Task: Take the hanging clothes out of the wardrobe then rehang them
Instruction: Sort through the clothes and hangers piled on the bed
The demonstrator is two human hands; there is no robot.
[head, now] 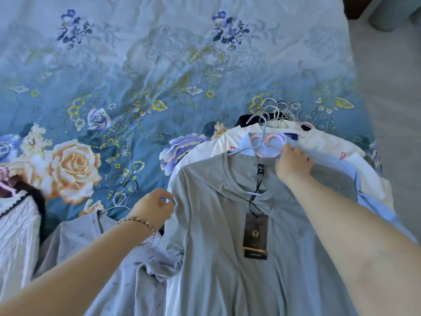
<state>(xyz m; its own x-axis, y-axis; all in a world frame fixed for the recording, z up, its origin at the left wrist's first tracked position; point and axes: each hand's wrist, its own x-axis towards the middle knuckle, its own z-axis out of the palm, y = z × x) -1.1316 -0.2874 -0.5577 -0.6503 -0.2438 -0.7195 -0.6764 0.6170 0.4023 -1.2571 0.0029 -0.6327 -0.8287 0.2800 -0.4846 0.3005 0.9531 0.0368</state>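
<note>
Head view, mid-task. The clothes lie on the bed (159,65), on its floral cover, and no wardrobe is in view; you may judge the taking-out stage done, at least for these garments, and the rehanging not yet begun. A pile of garments on hangers lies against the bed's right edge, towards its near side, their metal hooks (276,108) fanned together at the far end of the pile. The grey T-shirt (216,224) lies on top, a dark swing tag (255,236) hanging from its neck. Under it show a light blue shirt (341,169) and white garments (205,149), with a dark one at the bottom. Your left hand (152,207), a bracelet (141,222) on its wrist, pinches the T-shirt's shoulder edge between curled fingers. Your right hand (293,164) lies at the other side of the neck, just beside the pink-and-blue hanger (266,143), fingers curled onto cloth; it appears to grip the T-shirt, though the light blue shirt beneath may be caught too. Whether the T-shirt sits properly on a hanger cannot be told. At the bed's near edge, left of the pile, a lavender sweater (102,258) lies on a wire hanger (127,195), and a white knit top (18,236) lies at the near left corner. All of these remain to be carried back and hung.
</note>
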